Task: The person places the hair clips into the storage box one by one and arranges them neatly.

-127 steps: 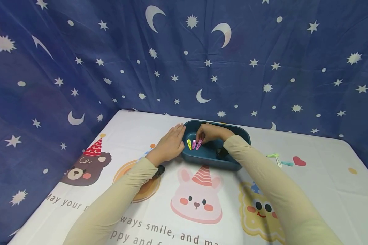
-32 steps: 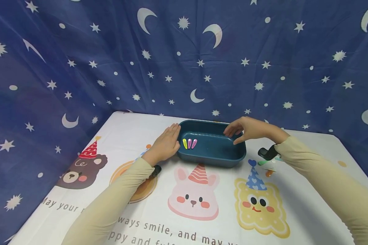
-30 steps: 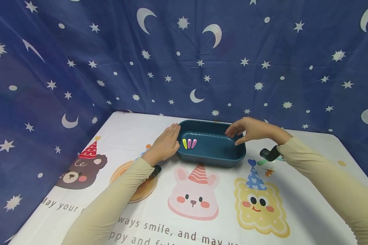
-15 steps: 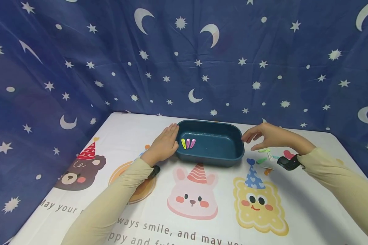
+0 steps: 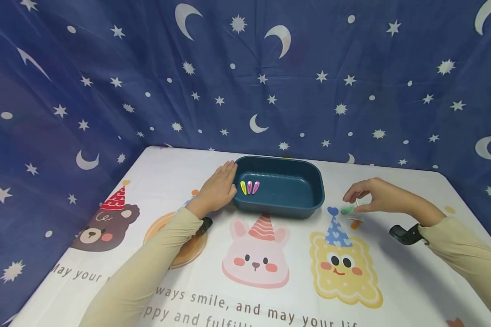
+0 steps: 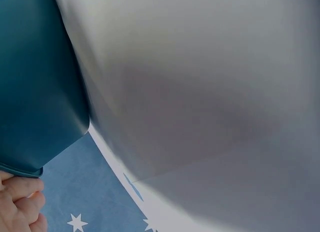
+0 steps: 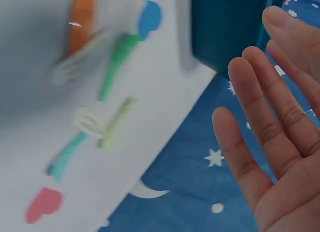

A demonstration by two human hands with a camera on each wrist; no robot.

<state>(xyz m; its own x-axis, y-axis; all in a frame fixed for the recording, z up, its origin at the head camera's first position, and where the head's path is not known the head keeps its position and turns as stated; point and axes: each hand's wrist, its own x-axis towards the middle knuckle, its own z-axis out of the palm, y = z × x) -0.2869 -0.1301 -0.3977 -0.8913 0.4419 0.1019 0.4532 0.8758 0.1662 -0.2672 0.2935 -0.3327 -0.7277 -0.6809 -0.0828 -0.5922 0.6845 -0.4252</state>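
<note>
A dark teal bin (image 5: 276, 210) stands at the back of the table. Flat against its left end rests my left hand (image 5: 217, 190), fingers straight along the rim. Inside, side by side, lie a yellow hair clip (image 5: 243, 188) and two pink-purple hair clips (image 5: 256, 187). Right of the bin, my right hand (image 5: 382, 196) hovers over loose hair clips, thumb apart from the fingers and nothing held. The right wrist view shows an orange clip (image 7: 81, 22) crossed by a pale one, a green clip (image 7: 117, 62), a light green clip (image 7: 119, 124), a white clip (image 7: 89, 120) and a turquoise clip (image 7: 66, 154).
A white cloth (image 5: 253, 304) printed with cartoon animals and lettering covers the table. Behind it hangs a blue curtain (image 5: 212, 59) with moons and stars, close to the bin's far side. Both wrists carry black straps with small devices (image 5: 405, 235).
My right hand laid the last pink-purple clip in the bin, let go, then withdrew rightward and lowered over the loose clips. The left hand has stayed at the bin's left end.
</note>
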